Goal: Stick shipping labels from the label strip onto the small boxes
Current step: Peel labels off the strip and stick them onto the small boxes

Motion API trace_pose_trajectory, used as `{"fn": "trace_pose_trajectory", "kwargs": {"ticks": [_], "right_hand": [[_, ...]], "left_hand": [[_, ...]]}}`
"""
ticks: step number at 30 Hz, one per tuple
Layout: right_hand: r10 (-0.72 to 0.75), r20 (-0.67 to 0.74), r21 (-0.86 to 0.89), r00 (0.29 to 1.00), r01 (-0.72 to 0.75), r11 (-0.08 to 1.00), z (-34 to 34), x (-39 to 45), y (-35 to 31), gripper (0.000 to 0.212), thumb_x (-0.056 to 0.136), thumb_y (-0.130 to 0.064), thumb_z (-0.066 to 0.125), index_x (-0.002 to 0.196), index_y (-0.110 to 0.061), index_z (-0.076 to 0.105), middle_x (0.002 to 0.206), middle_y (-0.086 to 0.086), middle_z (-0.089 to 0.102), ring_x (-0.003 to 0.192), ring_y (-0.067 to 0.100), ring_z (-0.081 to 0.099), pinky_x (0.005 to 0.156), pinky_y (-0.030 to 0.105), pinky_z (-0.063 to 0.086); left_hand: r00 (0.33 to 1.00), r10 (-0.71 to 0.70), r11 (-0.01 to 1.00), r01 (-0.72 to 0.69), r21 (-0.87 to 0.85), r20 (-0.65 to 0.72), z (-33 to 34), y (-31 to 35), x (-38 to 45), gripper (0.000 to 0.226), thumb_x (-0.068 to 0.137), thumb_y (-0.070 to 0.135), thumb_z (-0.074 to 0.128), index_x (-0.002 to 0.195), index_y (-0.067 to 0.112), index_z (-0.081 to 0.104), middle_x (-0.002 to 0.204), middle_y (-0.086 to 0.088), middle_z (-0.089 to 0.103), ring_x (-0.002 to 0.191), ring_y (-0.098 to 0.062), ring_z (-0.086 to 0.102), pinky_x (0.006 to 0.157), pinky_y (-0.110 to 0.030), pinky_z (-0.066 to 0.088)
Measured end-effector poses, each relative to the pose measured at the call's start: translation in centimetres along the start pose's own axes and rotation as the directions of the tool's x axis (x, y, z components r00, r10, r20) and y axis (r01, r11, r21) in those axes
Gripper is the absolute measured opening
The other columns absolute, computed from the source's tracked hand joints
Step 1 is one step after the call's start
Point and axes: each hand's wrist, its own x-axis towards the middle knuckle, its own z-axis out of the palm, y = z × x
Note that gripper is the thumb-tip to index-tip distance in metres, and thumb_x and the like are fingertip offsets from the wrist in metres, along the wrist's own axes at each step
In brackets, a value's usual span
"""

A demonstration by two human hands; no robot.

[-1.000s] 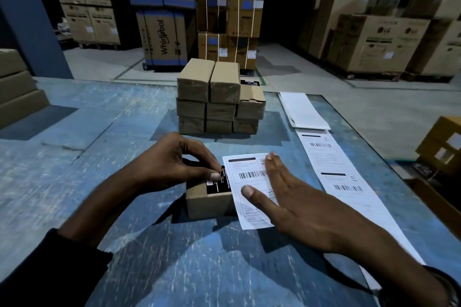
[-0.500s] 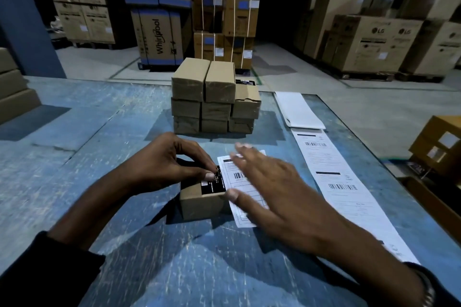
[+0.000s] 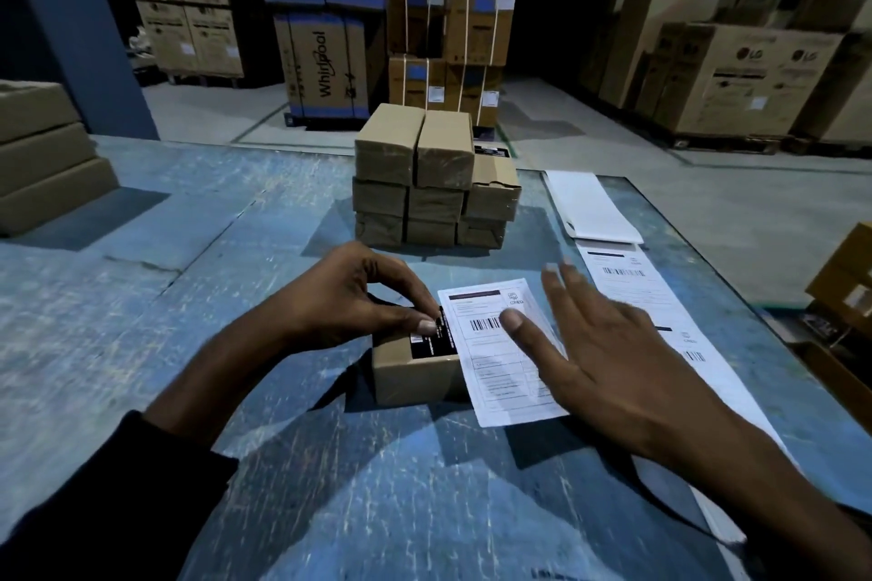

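Brown cardboard is what the head view mostly shows: one small brown cardboard box (image 3: 415,370) lies on the scuffed blue desk (image 3: 141,344) nearest the person, with a black printed sticker (image 3: 431,340) on its top. A white rectangular shipping label (image 3: 500,354) with a barcode covers the box's right part and hangs past its right edge. The left hand (image 3: 358,302) has its grip closed on the box, curled fingertips pinching at the sticker's left edge. The right hand (image 3: 608,354) is released, fingers straight and spread, its thumb pressing the label beside the barcode. Farther back on the desk stands one stack of small brown boxes (image 3: 434,184); eight show, in three layers. To the right lies one long white label strip (image 3: 660,316) with two printed labels visible on it, and one blank white sheet (image 3: 590,208) beyond. Three flat cartons (image 3: 42,156) sit stacked at the left edge. Beyond the desk, a grey concrete floor (image 3: 590,146) carries tall stacks of large appliance cartons (image 3: 325,61) in a dim warehouse.
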Motion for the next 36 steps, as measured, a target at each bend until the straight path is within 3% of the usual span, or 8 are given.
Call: {"fn": "trace_pose_trajectory", "kwargs": {"ticks": [2,4,11,18,25,32,34,36], "right_hand": [[-0.07,-0.071,-0.029,0.995,0.068,0.997,0.4,0.0,-0.7,0.103,0.082,-0.094,-0.013,0.165,-0.035,-0.023,0.171,-0.015,-0.033,0.157,-0.003,-0.028,0.132,0.037,-0.009],[-0.17,-0.034,-0.088,0.985,0.166,0.982,1.2,-0.3,-1.7,0.095,0.087,-0.092,-0.012,0.163,-0.037,-0.027,0.169,-0.017,-0.035,0.152,-0.005,-0.036,0.131,0.038,-0.015],[-0.406,0.081,-0.073,0.91,0.412,0.908,2.5,-1.0,-3.4,0.09,0.096,-0.087,0.0,0.168,-0.035,-0.015,0.174,-0.017,-0.022,0.151,-0.013,-0.03,0.132,0.031,-0.01],[-0.155,0.051,-0.093,0.987,0.16,0.983,1.8,0.5,-1.5,0.095,0.09,-0.084,-0.009,0.167,-0.03,-0.018,0.173,-0.013,-0.024,0.155,-0.005,-0.029,0.132,0.035,-0.014],[-0.362,0.032,-0.047,0.932,0.363,0.931,2.9,-0.1,-4.2,0.09,0.098,-0.083,0.0,0.17,-0.03,-0.009,0.177,-0.011,-0.015,0.158,-0.003,-0.023,0.131,0.031,-0.011],[-0.079,0.037,-0.04,0.996,0.08,0.996,1.7,1.4,-1.5,0.109,0.084,-0.088,-0.012,0.169,-0.019,-0.014,0.177,-0.002,-0.019,0.16,0.004,-0.023,0.132,0.036,-0.013],[-0.095,-0.006,-0.053,0.995,0.095,0.994,1.9,1.1,-2.0,0.106,0.086,-0.086,-0.012,0.168,-0.019,-0.016,0.176,-0.001,-0.022,0.159,0.006,-0.026,0.132,0.039,-0.015],[-0.228,-0.016,-0.064,0.974,0.227,0.972,2.5,0.5,-3.0,0.095,0.094,-0.082,-0.008,0.168,-0.023,-0.017,0.175,-0.006,-0.024,0.158,0.002,-0.028,0.133,0.039,-0.013]], "left_hand": [[1.0,-0.003,1.0,0.003,0.014,-0.022,0.0,-0.3,0.0,0.014,0.078,0.021,0.09,0.09,0.015,0.085,0.099,0.004,0.081,0.101,-0.012,0.075,0.084,-0.032,0.064],[0.997,-0.009,0.996,0.016,0.086,-0.078,-0.1,-0.6,0.1,0.018,0.072,0.032,0.094,0.083,0.023,0.084,0.096,0.005,0.079,0.099,-0.012,0.074,0.077,-0.032,0.063],[0.997,0.005,0.991,0.005,0.133,-0.074,-0.3,-1.0,0.2,0.025,0.07,0.043,0.092,0.081,0.022,0.082,0.086,0.005,0.078,0.087,-0.016,0.073,0.067,-0.041,0.063],[0.995,0.058,0.991,-0.048,0.121,-0.085,-0.3,-1.0,0.2,0.028,0.068,0.046,0.09,0.079,0.022,0.082,0.088,0.002,0.077,0.082,-0.018,0.074,0.062,-0.025,0.057],[0.992,0.099,0.978,-0.082,0.192,-0.08,-0.4,-1.1,0.3,0.02,0.073,0.042,0.09,0.081,0.026,0.081,0.089,0.005,0.076,0.085,-0.019,0.074,0.063,-0.031,0.061],[0.99,0.114,0.981,-0.098,0.165,-0.089,-0.2,-0.9,0.1,0.025,0.069,0.048,0.09,0.08,0.026,0.082,0.088,0.004,0.077,0.083,-0.02,0.075,0.063,-0.037,0.063],[0.989,0.118,0.979,-0.102,0.174,-0.084,-0.3,-0.9,0.2,0.026,0.07,0.05,0.088,0.08,0.027,0.082,0.087,0.004,0.077,0.083,-0.021,0.075,0.064,-0.041,0.063],[0.988,0.133,0.976,-0.117,0.182,-0.078,-0.3,-0.9,0.2,0.025,0.072,0.049,0.087,0.081,0.026,0.082,0.087,0.003,0.076,0.083,-0.022,0.075,0.063,-0.043,0.063]]}}
